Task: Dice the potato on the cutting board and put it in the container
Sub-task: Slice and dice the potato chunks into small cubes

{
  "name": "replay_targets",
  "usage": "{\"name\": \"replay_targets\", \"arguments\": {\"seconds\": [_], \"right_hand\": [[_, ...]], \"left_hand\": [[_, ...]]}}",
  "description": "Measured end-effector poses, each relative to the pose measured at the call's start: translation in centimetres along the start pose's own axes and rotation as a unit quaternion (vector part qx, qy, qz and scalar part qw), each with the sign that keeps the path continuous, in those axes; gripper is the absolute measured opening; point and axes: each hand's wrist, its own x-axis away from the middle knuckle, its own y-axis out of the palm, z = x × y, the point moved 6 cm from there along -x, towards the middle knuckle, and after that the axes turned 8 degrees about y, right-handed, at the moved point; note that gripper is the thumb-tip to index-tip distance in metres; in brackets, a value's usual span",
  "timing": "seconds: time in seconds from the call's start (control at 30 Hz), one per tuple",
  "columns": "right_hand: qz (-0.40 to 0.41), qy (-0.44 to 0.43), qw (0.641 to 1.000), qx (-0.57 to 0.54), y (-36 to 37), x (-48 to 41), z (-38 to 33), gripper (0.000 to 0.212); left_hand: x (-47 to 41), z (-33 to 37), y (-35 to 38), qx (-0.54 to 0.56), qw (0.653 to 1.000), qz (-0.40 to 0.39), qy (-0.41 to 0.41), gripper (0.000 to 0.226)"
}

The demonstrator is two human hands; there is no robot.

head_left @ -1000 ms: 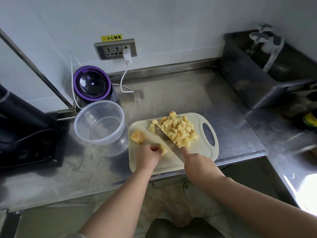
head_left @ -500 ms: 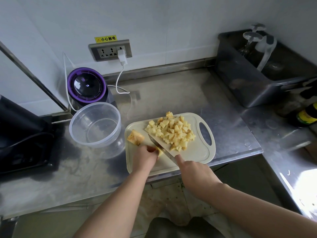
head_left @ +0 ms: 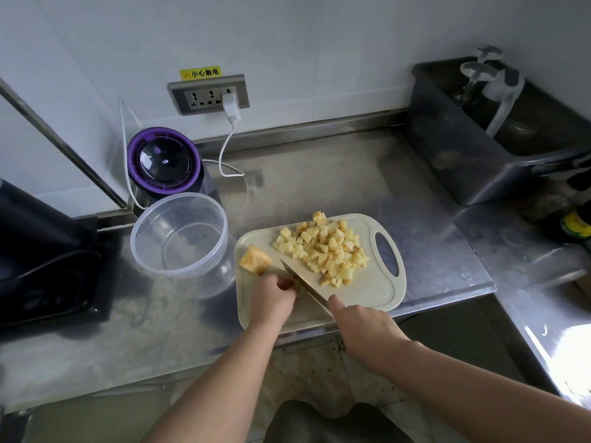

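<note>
A pale cutting board (head_left: 371,292) lies at the counter's front edge. A heap of diced potato (head_left: 323,247) covers its far half. One uncut potato chunk (head_left: 255,259) sits at the board's left edge. My right hand (head_left: 361,327) grips a knife (head_left: 303,287), whose blade slants up-left across the board. My left hand (head_left: 271,298) is curled right beside the blade, over a potato piece that its fingers almost hide. The clear round container (head_left: 179,231) stands empty just left of the board.
A purple-lidded appliance (head_left: 164,163) stands behind the container, its white cable running to a wall socket (head_left: 209,94). A black appliance (head_left: 38,251) sits far left. A dark bin (head_left: 499,132) with glassware stands at the back right, and bottles (head_left: 575,219) beside it.
The knife has drawn back from the diced heap toward my left hand, and the blade now sits against its fingers. The view has shifted slightly.
</note>
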Motion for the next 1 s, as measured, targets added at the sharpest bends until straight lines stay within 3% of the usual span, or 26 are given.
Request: {"name": "replay_targets", "arguments": {"seconds": [0.3, 0.5, 1.0], "right_hand": [[0.065, 0.010, 0.998, -0.025, -1.0, 0.5, 0.4, 0.048], [0.054, 0.002, 0.999, -0.009, -0.6, 1.7, 0.2, 0.043], [0.020, 0.010, 1.000, -0.019, 0.1, 1.2, -0.2, 0.053]], "left_hand": [[0.3, -0.3, 0.2, -0.001, 1.000, -0.018, -0.001, 0.008], [0.5, -0.7, 0.1, 0.026, 0.999, -0.002, -0.026, 0.013], [0.3, -0.1, -0.3, -0.057, 0.998, 0.003, 0.011, 0.011]]}}
